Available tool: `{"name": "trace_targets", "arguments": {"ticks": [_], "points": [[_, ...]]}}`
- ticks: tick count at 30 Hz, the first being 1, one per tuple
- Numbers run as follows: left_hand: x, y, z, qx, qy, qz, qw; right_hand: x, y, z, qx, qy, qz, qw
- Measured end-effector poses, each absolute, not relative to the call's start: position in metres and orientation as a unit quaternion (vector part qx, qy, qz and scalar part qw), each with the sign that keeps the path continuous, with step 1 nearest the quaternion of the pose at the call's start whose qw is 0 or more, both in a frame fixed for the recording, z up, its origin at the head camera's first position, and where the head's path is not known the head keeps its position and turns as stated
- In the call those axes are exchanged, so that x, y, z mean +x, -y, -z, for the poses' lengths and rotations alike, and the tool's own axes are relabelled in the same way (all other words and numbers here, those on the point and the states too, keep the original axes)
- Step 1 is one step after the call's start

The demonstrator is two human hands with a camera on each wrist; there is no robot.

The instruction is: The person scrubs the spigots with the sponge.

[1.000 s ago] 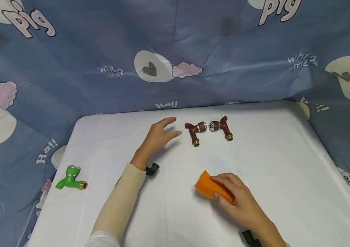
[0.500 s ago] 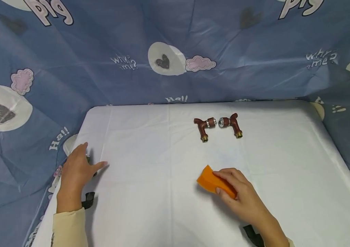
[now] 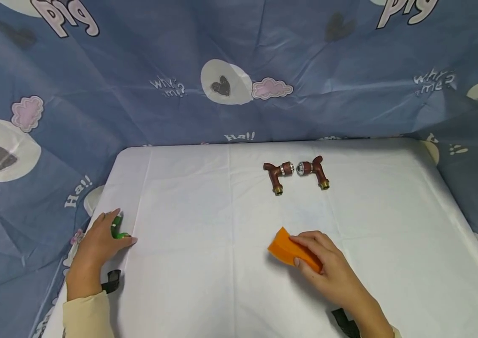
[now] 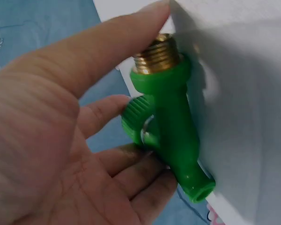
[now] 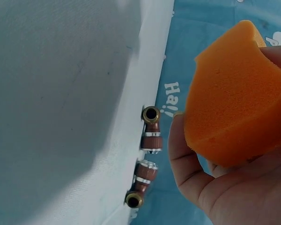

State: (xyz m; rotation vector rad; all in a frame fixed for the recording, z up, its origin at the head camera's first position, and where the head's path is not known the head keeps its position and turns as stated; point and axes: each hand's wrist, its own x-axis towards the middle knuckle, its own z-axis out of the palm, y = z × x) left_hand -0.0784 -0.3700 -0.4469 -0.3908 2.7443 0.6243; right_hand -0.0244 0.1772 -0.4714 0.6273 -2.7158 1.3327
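My left hand (image 3: 97, 241) is at the left edge of the table, around a green faucet (image 4: 173, 122) with a brass threaded end. In the left wrist view the thumb is straight beside the brass thread, and the fingertips reach the handle and spout side. In the head view that hand partly hides the faucet. My right hand (image 3: 327, 260) pinches an orange sponge (image 3: 291, 251) between thumb and fingers, above the table's middle. The right wrist view shows the sponge (image 5: 236, 98) close up.
Two brown faucets with brass ends lie at the back of the white table (image 3: 192, 197), a left one (image 3: 274, 176) and a right one (image 3: 316, 171), handles facing each other. A blue printed cloth (image 3: 137, 112) stands behind and beside the table.
My left hand has moved from near the brown faucets to the green faucet at the left, its fingers drawing in around it. The right hand keeps its hold on the sponge, nearly still.
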Motion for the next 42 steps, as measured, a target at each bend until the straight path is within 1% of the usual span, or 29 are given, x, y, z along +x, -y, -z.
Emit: {"name": "trace_targets", "arguments": {"ticks": [6, 12, 19, 24, 28, 36, 39, 42], "points": [[-0.071, 0.378, 0.449, -0.141, -0.949, -0.241, 0.144, -0.026, -0.176, 0.472, 0.206, 0.878, -0.432, 0.025], [-0.07, 0.38, 0.449, -0.145, -0.954, -0.228, 0.131, -0.027, -0.174, 0.471, 0.209, 0.875, -0.436, 0.022], [-0.068, 0.372, 0.44, -0.135, -0.96, -0.228, 0.087, -0.027, -0.174, 0.47, 0.206, 0.877, -0.434, 0.017], [-0.069, 0.348, 0.425, -0.123, -0.949, -0.282, 0.066, -0.028, -0.173, 0.469, 0.206, 0.877, -0.434, 0.014], [-0.074, 0.321, 0.421, -0.092, -0.933, -0.343, 0.06, -0.028, -0.173, 0.469, 0.205, 0.875, -0.438, 0.013], [-0.081, 0.283, 0.432, -0.02, -0.92, -0.39, 0.032, -0.029, -0.171, 0.465, 0.209, 0.873, -0.439, 0.017], [-0.08, 0.264, 0.437, 0.011, -0.898, -0.44, 0.03, -0.028, -0.17, 0.463, 0.215, 0.867, -0.448, 0.02], [-0.079, 0.241, 0.44, 0.055, -0.844, -0.532, 0.035, -0.029, -0.167, 0.46, 0.231, 0.855, -0.463, 0.028]]}}
